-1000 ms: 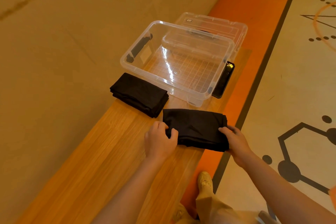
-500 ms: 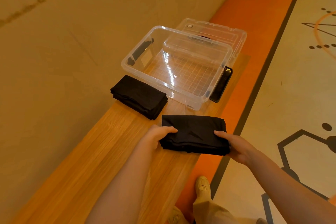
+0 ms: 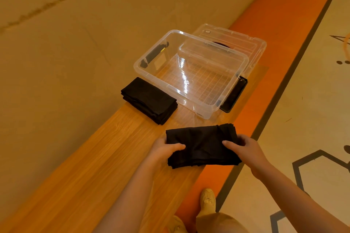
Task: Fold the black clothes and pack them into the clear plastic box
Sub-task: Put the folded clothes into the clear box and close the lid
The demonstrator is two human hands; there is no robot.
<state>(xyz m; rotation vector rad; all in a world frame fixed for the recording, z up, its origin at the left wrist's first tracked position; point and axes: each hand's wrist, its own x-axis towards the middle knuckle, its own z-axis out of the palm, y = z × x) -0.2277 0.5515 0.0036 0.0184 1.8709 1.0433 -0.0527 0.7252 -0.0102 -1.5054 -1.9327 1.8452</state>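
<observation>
Both hands grip folded black garment (image 3: 201, 146) at its ends, thumbs on top, fingers curled under; left hand (image 3: 162, 150) at left end, right hand (image 3: 244, 150) at right end; garment sits near front of wooden bench (image 3: 94, 166); second folded black garment (image 3: 149, 100) lies on bench, touching left wall of clear plastic box (image 3: 191, 73); box holds nothing, lid (image 3: 246, 43) behind it; judgement: folding done, packing of both pieces not yet begun.
</observation>
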